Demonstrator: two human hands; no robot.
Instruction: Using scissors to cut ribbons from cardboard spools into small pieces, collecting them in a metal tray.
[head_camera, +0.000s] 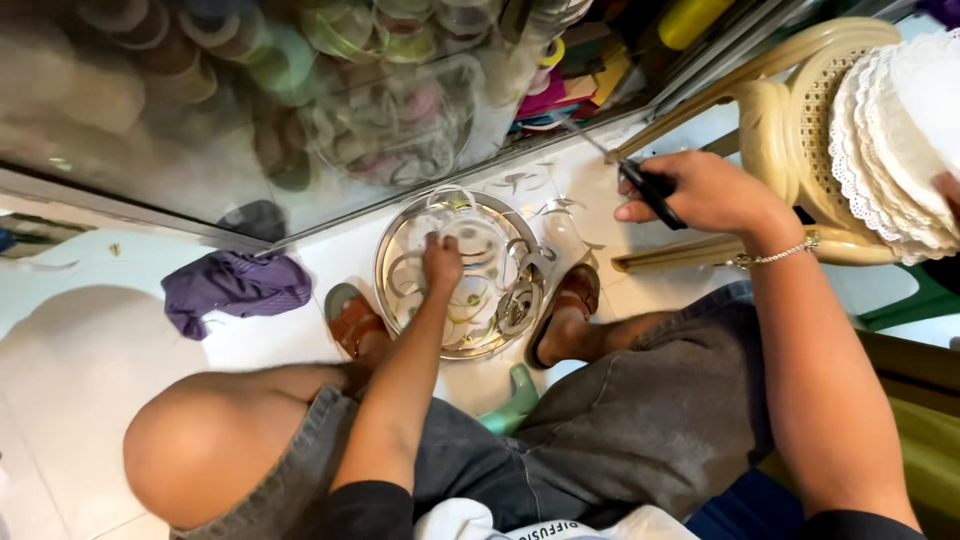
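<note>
Left hand (441, 262) reaches down into a round shiny metal tray (392, 250) on the white tiled floor between the sandalled feet, fingers pinched shut on a curled white strip (470, 235) among looping offcuts. Right hand (700, 190) fisted round black-handled scissors (648, 188), blades pointing up-left. Crumpled purple cloth (235, 285) left of tray; stacked white lace-edged paper doilies (900, 140) on a cream woven plastic chair (780, 120)

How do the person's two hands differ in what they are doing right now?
The left hand reaches down into the round metal tray on the floor, among white curled strips; the right hand is raised beside the cream chair. The left hand pinches a strip; the right hand grips black-handled scissors. Only the right wrist wears a bracelet. Both are bare.
</note>
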